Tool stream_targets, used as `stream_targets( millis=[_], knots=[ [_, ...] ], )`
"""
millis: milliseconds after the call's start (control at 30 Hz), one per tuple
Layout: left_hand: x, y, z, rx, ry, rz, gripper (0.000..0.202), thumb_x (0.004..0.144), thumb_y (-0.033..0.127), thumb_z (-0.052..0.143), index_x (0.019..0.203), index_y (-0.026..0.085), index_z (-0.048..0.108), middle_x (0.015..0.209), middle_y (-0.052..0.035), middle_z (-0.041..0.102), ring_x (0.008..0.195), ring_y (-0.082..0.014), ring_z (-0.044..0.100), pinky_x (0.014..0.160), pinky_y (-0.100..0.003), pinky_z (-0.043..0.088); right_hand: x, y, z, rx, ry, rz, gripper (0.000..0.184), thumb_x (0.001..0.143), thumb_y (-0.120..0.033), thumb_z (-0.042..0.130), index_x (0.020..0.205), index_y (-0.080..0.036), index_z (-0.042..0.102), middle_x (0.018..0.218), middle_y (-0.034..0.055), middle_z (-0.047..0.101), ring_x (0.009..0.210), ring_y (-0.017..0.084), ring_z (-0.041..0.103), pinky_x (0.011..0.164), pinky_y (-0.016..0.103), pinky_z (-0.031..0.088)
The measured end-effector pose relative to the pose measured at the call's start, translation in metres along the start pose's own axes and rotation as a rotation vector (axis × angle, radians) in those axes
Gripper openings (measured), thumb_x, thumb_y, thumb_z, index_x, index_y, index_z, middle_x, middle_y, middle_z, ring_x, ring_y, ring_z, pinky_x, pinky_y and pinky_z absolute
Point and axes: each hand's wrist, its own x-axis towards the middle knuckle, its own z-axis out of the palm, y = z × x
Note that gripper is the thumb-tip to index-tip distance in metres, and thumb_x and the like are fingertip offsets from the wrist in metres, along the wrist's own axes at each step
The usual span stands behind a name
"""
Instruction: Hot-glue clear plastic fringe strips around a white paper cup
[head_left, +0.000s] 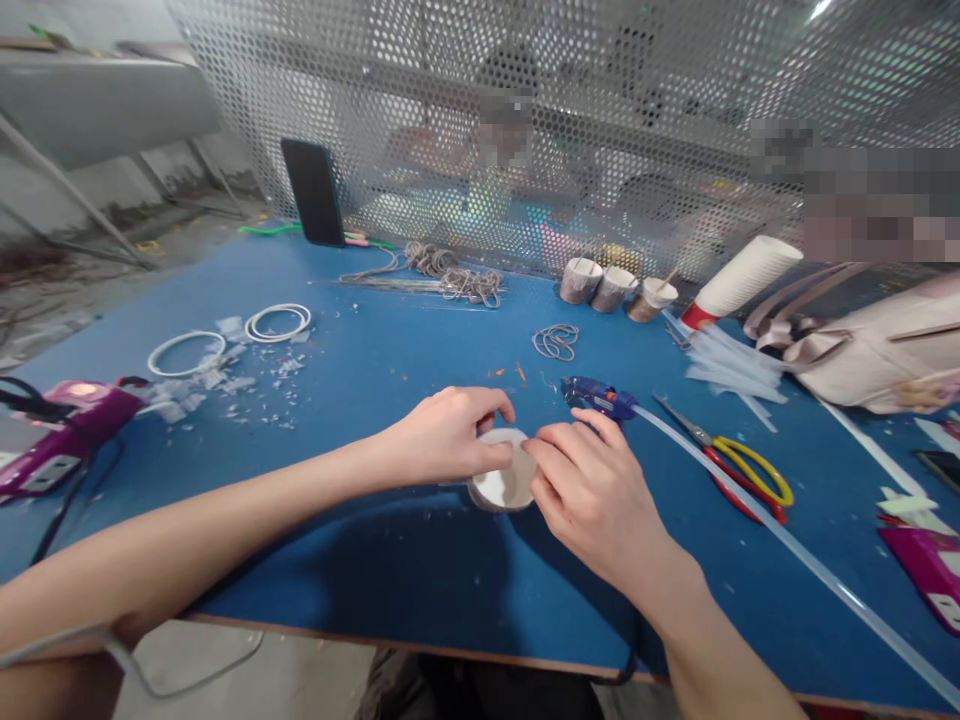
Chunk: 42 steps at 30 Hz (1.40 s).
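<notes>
A small white paper cup (499, 490) stands in front of me, its open mouth facing up and its outside darker, as if wrapped. My left hand (448, 436) curls over the cup's left and far rim, thumb across the opening. At the right rim, my right hand (589, 488) has its fingers bent and pressed together against the cup; whether a thin strand is pinched there I cannot make out. Just beyond the right hand lies a blue hot glue gun (600, 397), a long clear glue stick (757, 512) running out of its back.
Scissors (739, 465) with red and yellow handles lie right. Behind are wrapped cups (581, 282), a cup stack (742, 282), grey cord (556, 342) and a phone (313, 192) against a perforated metal screen (420, 120). White rings (277, 323), glue scraps and a purple power strip (67, 430) lie left.
</notes>
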Motion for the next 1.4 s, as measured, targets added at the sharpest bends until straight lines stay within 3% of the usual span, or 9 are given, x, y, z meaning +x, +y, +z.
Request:
stream_targets(
  millis=[233,400,667,800,1133,1300,1400],
  knots=[
    [0.007,-0.006,0.001,-0.008,-0.014,0.054,0.014,0.078,0.018,0.053,0.068,0.016,0.063,0.066,-0.0001,0.062,0.063,-0.0122,0.053,0.057,-0.022,0.035,0.000,0.003,0.002,0.054,0.007,0.033,0.023,0.085,-0.007,0.043,0.089,-0.014,0.065,0.080,0.0065,0.066,0.076,0.019,0.060,0.094,0.042,0.040],
    [0.003,-0.003,0.003,-0.047,0.024,0.001,0.014,0.076,0.014,0.054,0.062,0.015,0.059,0.056,0.0031,0.055,0.054,-0.0095,0.047,0.052,-0.021,0.033,0.000,0.005,0.003,0.165,0.050,0.103,0.018,0.087,-0.012,0.046,0.095,-0.014,0.062,0.085,0.0072,0.068,0.082,0.020,0.062,0.089,0.041,0.042],
    [-0.005,0.001,0.003,-0.145,0.021,-0.077,0.009,0.074,0.018,0.053,0.069,0.016,0.059,0.055,0.0058,0.048,0.052,-0.0090,0.044,0.050,-0.020,0.032,0.001,0.002,0.007,0.229,0.140,0.121,0.014,0.089,-0.012,0.051,0.093,-0.015,0.064,0.088,0.0077,0.067,0.084,0.020,0.061,0.081,0.036,0.046],
    [-0.005,-0.001,0.003,-0.213,0.021,-0.081,0.006,0.073,0.019,0.054,0.073,0.016,0.059,0.057,0.0060,0.048,0.054,-0.0092,0.045,0.052,-0.020,0.033,0.000,0.002,0.012,0.178,0.188,0.072,0.021,0.090,-0.008,0.049,0.099,-0.015,0.066,0.083,0.0061,0.066,0.079,0.017,0.061,0.085,0.036,0.045],
    [0.002,-0.005,-0.001,-0.357,-0.102,-0.138,0.015,0.062,0.017,0.054,0.076,0.016,0.060,0.058,0.0065,0.045,0.055,-0.0091,0.040,0.050,-0.021,0.032,-0.001,-0.001,0.008,-0.024,0.026,0.033,0.029,0.089,-0.006,0.042,0.095,-0.016,0.069,0.081,0.0043,0.062,0.075,0.017,0.056,0.096,0.040,0.037],
    [0.004,-0.002,-0.006,-0.317,-0.193,-0.160,0.026,0.058,0.018,0.056,0.083,0.016,0.061,0.062,0.0061,0.048,0.058,-0.0100,0.042,0.050,-0.021,0.032,0.000,-0.002,0.006,-0.017,-0.017,0.032,0.027,0.086,-0.007,0.042,0.090,-0.015,0.068,0.081,0.0055,0.061,0.076,0.018,0.054,0.096,0.040,0.036],
    [0.006,0.000,-0.009,-0.251,-0.203,-0.146,0.022,0.061,0.021,0.057,0.082,0.017,0.060,0.064,0.0052,0.049,0.060,-0.0106,0.043,0.052,-0.021,0.032,0.001,-0.003,0.005,-0.008,-0.027,0.037,0.027,0.085,-0.007,0.042,0.090,-0.014,0.068,0.082,0.0057,0.061,0.077,0.018,0.054,0.097,0.040,0.035]
  ],
)
